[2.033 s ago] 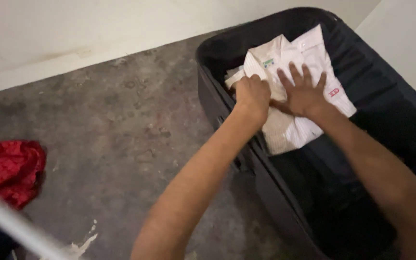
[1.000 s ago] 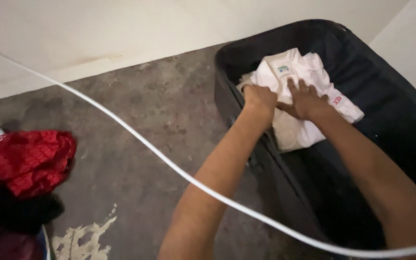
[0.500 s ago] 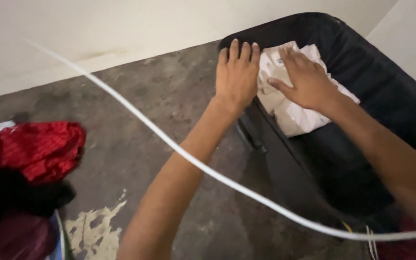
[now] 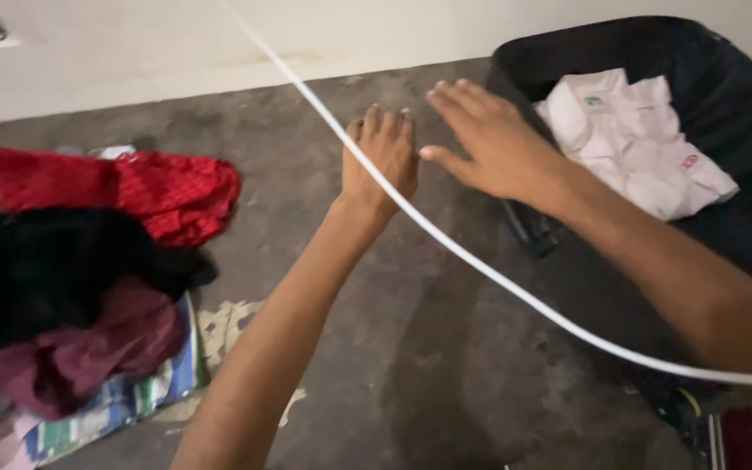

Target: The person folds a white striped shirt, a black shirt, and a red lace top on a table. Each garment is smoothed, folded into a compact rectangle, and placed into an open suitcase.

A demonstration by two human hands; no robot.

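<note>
Hands: left hand (image 4: 382, 161) and right hand (image 4: 486, 139) had lifted off the shirt (image 4: 633, 144), both open, empty.
Shirt: left folded in suitcase (image 4: 741, 96).
Heading: toward clothes pile (image 4: 71, 270) on floor.

Place: a home room | bare concrete floor (image 4: 376, 348) | black suitcase (image 4: 741, 96) at 2 o'clock | clothes pile (image 4: 71, 287) at 9 o'clock | pale wall (image 4: 132, 43) at 12.

Both hands empty, fingers spread: left hand (image 4: 382, 157) and right hand (image 4: 489, 144) over floor, just left of black suitcase (image 4: 741, 104) holding white shirt (image 4: 637, 144).
</note>
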